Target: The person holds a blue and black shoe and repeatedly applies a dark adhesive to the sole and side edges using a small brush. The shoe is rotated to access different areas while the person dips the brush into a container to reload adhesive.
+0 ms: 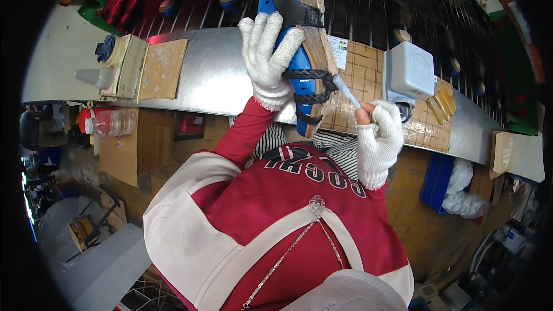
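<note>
The left hand (266, 60), in a white knit glove, is clamped around a blue shoe last (288, 34) carrying a sandal upper of black braided straps (311, 89); the tan sole face (319, 52) is turned toward the right hand and held up above the metal workbench (213, 75). The right hand (380, 138), gloved likewise with a bare fingertip showing, is closed on a small white brush (345, 91); its tip sits at the edge of the sole, just beside the lower straps.

Judged step: coating or touching up the sole margin where the straps wrap under; appears to be mid-application rather than at the start, though how much of the margin is covered cannot be told.

Relative to the last: a grey box unit (409, 72) stands on the bench to its right; a flat tan board (163, 69) and a nozzle bottle (95, 76) lie well to its left.

Next move calls for a steady grip on the last and a light, controlled stroke along the strap line; the brush must stay off the outer faces of the straps.
</note>
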Demonstrator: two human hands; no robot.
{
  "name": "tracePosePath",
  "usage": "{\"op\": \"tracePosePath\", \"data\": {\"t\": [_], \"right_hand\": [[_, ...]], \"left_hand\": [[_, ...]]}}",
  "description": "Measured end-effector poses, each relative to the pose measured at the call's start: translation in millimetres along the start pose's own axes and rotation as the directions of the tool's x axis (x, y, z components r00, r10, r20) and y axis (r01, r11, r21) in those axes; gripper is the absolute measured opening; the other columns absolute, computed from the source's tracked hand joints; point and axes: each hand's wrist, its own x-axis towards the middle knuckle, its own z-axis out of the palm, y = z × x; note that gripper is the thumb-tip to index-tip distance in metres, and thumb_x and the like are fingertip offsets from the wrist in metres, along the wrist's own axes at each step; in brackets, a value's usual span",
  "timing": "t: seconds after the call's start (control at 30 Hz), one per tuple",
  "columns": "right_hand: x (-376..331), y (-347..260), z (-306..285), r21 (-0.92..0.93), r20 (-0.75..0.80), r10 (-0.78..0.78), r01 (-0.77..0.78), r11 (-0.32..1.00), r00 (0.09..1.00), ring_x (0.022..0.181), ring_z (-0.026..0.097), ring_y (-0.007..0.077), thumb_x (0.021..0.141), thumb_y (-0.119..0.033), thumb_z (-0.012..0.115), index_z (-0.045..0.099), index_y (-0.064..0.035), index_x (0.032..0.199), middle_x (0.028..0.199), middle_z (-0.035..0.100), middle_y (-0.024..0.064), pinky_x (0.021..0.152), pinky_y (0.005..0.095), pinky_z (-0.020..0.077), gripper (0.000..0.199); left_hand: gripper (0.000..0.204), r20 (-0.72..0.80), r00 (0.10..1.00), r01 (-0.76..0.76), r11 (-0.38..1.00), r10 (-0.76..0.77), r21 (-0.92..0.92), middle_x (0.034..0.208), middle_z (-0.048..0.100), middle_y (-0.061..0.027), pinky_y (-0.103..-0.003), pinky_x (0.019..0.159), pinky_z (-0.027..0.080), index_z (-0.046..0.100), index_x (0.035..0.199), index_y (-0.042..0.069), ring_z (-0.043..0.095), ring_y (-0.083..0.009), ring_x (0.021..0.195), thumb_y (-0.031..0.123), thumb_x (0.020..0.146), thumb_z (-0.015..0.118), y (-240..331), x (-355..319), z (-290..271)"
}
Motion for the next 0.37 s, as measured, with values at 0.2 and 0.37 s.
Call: {"op": "tracePosePath", "data": {"t": [0.2,0.37], "right_hand": [[-16.4,1.0,-7.3,0.285,0.166,0.226,-0.266,0.921,0.96,0.08,0.054,0.0124,0.09,-0.013,0.074,0.071,0.0063,0.097,0.093,0.057,0.0068,0.068,0.0258,0.0427,0.021],[-19.7,1.6,-4.7,0.312,0.2,0.259,-0.312,0.898,0.945,0.082,0.053,0.0118,0.093,-0.016,0.073,0.071,0.0064,0.1,0.097,0.056,0.0067,0.068,0.0253,0.0429,0.024]], "left_hand": [[0.055,0.01,0.997,0.08,0.996,-0.08,0.05,0.135,0.06,-0.0158,-0.06,0.115,0.031,0.068,0.127,0.017,0.053,-0.0367,0.13,0.03,0.075,0.079,1.3,-2.4,0.8],[0.059,0.016,0.981,0.191,0.98,-0.192,0.046,0.138,0.059,-0.0166,-0.06,0.116,0.028,0.067,0.129,0.017,0.052,-0.0377,0.132,0.03,0.073,0.081,11.0,-7.3,5.9]]}}
